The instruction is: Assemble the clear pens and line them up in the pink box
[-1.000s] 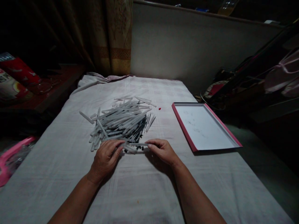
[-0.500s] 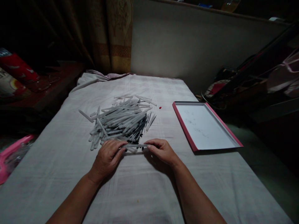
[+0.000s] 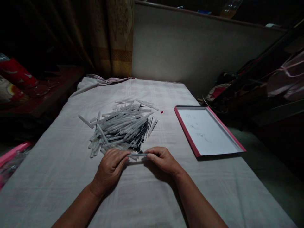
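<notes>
A heap of pale translucent pen barrels [image 3: 121, 126], some with dark ends, lies on a white cloth [image 3: 147, 190] in the middle of the table. Just in front of the heap, my left hand [image 3: 110, 167] and my right hand [image 3: 163, 160] hold one thin pen [image 3: 137, 155] between them, each pinching an end with the fingertips. The pen lies level, a little above the cloth. A tiny red piece [image 3: 161, 112] rests on the cloth to the right of the heap.
A shallow white tray with a pink rim [image 3: 187, 134] lies flat at the right of the table. A curtain [image 3: 118, 38] hangs behind. Red packages [image 3: 14, 74] sit on a dark side surface at left; a pink plastic item [image 3: 11, 152] lies lower left. Dark clutter fills the right side.
Both hands have drawn slightly toward me with the pen, and they now sit closer together along it. The heap and the tray have not moved.
</notes>
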Motion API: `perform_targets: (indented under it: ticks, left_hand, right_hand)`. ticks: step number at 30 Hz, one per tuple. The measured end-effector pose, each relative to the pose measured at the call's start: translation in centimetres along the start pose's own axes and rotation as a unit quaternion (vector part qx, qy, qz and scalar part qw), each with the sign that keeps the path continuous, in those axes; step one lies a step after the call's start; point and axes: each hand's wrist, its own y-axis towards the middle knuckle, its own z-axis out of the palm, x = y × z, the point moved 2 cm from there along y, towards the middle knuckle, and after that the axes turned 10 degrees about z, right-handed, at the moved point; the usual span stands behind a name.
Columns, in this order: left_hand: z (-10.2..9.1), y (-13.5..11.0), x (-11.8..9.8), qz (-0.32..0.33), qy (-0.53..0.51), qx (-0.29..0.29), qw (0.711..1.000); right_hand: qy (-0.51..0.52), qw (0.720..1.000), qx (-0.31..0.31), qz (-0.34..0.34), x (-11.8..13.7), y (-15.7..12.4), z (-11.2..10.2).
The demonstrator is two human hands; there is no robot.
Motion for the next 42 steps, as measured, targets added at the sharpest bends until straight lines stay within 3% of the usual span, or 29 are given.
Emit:
perform_targets:
  ticks: [7,9,12,14,15,17,20,28,33,37,40,42]
  left_hand:
    - [0.4,-0.3,1.1,0.005,0.042,0.021,0.999]
    - [0.4,-0.5,1.6,-0.011,0.081,0.009,0.997]
    - [0.4,-0.6,2.2,-0.020,0.135,-0.016,0.991]
    - [0.4,-0.7,2.5,-0.014,0.158,-0.026,0.987]
    - [0.4,-0.7,2.7,-0.013,0.167,-0.034,0.985]
    - [0.4,-0.8,3.0,-0.017,0.176,-0.048,0.983]
    - [0.4,-0.7,3.2,-0.024,0.178,-0.066,0.982]
    - [-0.1,-0.4,2.6,-0.001,0.188,-0.082,0.979]
    - [0.1,-0.6,2.9,-0.004,0.184,-0.084,0.979]
    - [0.3,-0.8,3.1,-0.013,0.176,-0.083,0.981]
    - [0.2,-0.9,3.1,-0.017,0.171,-0.083,0.982]
    - [0.2,-0.9,3.1,-0.017,0.171,-0.086,0.981]
  right_hand:
    - [-0.042,0.999,0.003,0.008,0.6,0.1,0.9]
    - [-0.065,0.997,-0.035,-0.006,1.2,0.1,0.0]
    - [-0.077,0.972,-0.221,-0.028,2.1,0.2,-4.2]
    - [-0.096,0.921,-0.377,-0.028,2.4,0.2,-8.4]
    - [-0.134,0.894,-0.427,-0.015,2.5,0.3,-10.5]
    - [-0.227,0.852,-0.470,0.041,2.4,0.6,-13.9]
    - [-0.281,0.843,-0.428,0.161,1.5,1.0,-16.0]
    - [-0.243,0.870,-0.395,0.169,-0.6,-0.1,-12.0]
    - [-0.142,0.902,-0.391,0.115,-1.6,-0.5,-9.1]
    - [-0.045,0.911,-0.399,0.095,-2.2,-0.4,-6.6]
    - [-0.065,0.918,-0.379,0.099,-1.6,0.0,-6.4]
    - [-0.134,0.914,-0.367,0.111,-0.6,0.4,-7.4]
